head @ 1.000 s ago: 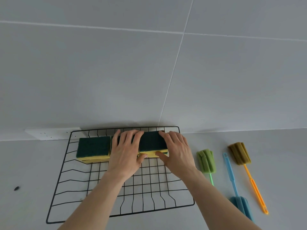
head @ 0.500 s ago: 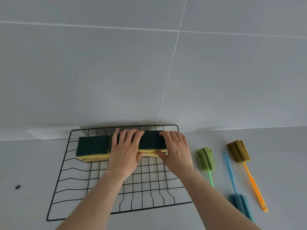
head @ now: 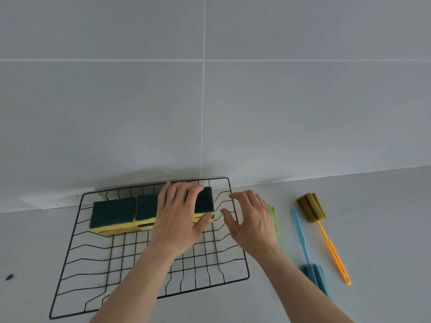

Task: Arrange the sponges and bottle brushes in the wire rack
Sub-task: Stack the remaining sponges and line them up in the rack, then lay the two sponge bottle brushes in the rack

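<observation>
A black wire rack (head: 70,248) lies flat on the grey counter against the wall. Green-topped yellow sponges sit in a row along its far side: one at the left (head: 113,212), a middle one (head: 146,207), and a right one (head: 206,198) under my left hand (head: 179,213), which lies flat on it with the thumb at its front edge. More yellow sponge shows beneath them. My right hand (head: 251,220) hovers open over the rack's right edge, holding nothing. It hides most of the green bottle brush (head: 275,219).
To the right of the rack lie a blue bottle brush (head: 300,236) with its head nearest me and an olive-headed brush with an orange handle (head: 313,207). A white strip (head: 51,199) runs along the wall base at the left. A small dark speck (head: 9,276) lies far left.
My right hand has come off the right sponge and moved right, fingers spread, over the rack's edge. My left hand stays pressed on the sponges. The camera view shifted.
</observation>
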Demonstrator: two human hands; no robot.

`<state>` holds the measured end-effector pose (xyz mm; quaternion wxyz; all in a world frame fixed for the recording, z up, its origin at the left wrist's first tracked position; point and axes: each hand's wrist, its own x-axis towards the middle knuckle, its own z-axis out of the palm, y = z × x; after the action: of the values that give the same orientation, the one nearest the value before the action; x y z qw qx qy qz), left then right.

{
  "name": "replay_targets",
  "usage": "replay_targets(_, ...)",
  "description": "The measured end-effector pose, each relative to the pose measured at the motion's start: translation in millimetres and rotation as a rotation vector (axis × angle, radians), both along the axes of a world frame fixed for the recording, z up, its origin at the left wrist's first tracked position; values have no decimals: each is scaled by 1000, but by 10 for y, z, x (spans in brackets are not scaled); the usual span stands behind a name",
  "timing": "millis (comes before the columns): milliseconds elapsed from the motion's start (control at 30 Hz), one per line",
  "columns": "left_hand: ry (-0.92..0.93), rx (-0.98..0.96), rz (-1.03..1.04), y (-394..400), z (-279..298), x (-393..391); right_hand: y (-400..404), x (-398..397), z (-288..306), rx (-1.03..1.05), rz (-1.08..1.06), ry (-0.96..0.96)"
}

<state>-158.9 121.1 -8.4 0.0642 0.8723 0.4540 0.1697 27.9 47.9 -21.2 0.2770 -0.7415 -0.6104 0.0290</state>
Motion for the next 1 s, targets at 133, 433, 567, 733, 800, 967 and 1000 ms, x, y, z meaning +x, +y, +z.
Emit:
replay_targets(133,-29,-42,-117,-201,44,410,-383,385,-23,-46,-164,1)
replay_targets(433,130,-168,-303,-562,-80,1284,-1150,1153,-142,-449,-443,41)
replay_targets(567,248,-248,-300,-626,-201,1542,-1325,1335,-219,-610,-499,153)
replay_targets(733,420,-284,-273,-683,-312,1704,-1421,1456,-325,-681,-511,399)
replay_targets(800,430,-261,-262,-716,-331,1709,-1436,1483,-355,-675,-495,453)
replay_targets(967,389,-287,-299,-798,-354,1675,-1461,1519,-357,-663,-426,494)
replay_targets(1000,379,-288,-313,-813,-343,1662,-1467,1521,-347,-670,-409,495)
